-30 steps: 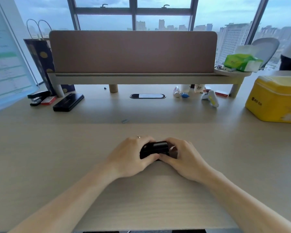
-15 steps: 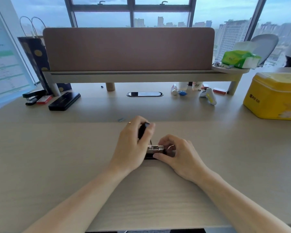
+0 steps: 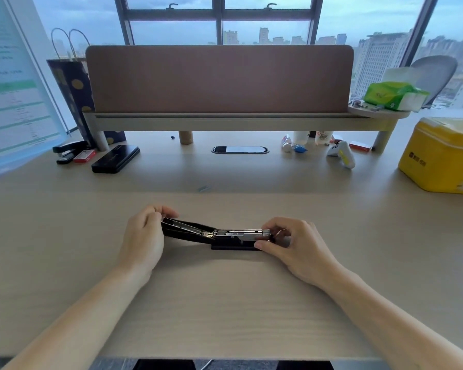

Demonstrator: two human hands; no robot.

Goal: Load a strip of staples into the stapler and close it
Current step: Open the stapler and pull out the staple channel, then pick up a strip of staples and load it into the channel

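Observation:
A black stapler lies on the wooden desk in front of me, swung fully open. Its black top cover is folded back to the left, and its silver metal magazine points right over the black base. My left hand grips the far end of the cover. My right hand pinches the front end of the magazine and base between thumb and fingers. I cannot tell whether staples lie in the magazine. A small red staple box sits far left at the back.
A second black stapler and a black case lie at the back left. A yellow tin stands at the right. Small bottles and a white-yellow device sit under the shelf. A green tissue pack rests on it.
The stapler was shut under both hands a second ago. My left hand lifted the top cover and has now swung it flat to the left, baring the magazine. My right hand stayed on the front.

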